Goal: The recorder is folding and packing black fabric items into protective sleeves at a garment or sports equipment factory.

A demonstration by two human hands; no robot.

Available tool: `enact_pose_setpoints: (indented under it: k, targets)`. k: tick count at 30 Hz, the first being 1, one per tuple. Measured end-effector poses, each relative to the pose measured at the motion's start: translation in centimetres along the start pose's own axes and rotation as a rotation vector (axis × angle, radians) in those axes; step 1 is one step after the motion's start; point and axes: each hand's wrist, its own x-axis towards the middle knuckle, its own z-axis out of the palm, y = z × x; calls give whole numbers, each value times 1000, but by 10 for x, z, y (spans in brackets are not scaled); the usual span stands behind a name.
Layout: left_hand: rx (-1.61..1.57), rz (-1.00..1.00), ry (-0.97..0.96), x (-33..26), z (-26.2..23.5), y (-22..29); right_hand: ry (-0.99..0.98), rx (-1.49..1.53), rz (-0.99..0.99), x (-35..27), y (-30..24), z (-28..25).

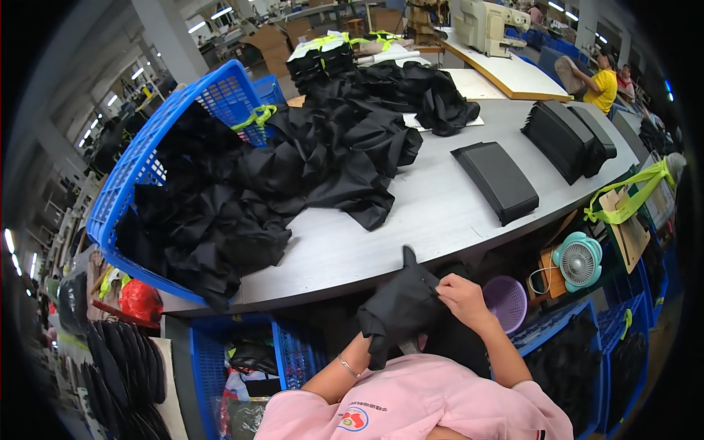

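Note:
A black fabric piece (400, 304) is held up in front of my body, just off the near table edge. It drapes over my left hand, whose fingers are hidden beneath it; only the left wrist (355, 358) with a bracelet shows. One stiff-looking tip of the cloth points up toward the table. My right hand (462, 295) is closed, pinching the right edge of this fabric between thumb and fingers. Ahead on the grey table (323, 253) lies a large heap of similar black fabric (323, 154), spilling from a tipped blue plastic basket (121, 191).
Right on the table lie a flat black padded piece (497, 180) and a stack of black pieces (561, 139). A purple basket (506, 302) and a teal fan (579, 260) sit below the edge. Blue crates (275, 352) flank me. A sewing machine (488, 28) and co-workers are farther back.

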Motion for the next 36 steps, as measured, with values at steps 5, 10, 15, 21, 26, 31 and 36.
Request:
enact_pose_setpoints:
  k: [5,10,15,21,26,31,36]
  targets:
    - [-172,24,39,12,-17,-31,95,1235,586,2,-13,-24]
    - [-338,35,84,6,1,-43,-160,949,720,9,-10,-23]
    - [-498,3,97,10,22,-68,-22,817,464,26,6,-39]
    - [-811,-217,29,2,44,-89,4,895,712,53,1,-35]
    - [-1026,-366,-28,16,24,-79,-212,1069,628,40,0,-34]
    - [-146,-475,-595,42,-37,-54,-234,1077,792,48,12,-65]
    - [-1045,-828,-151,16,-1,-105,-25,905,685,99,40,-70]
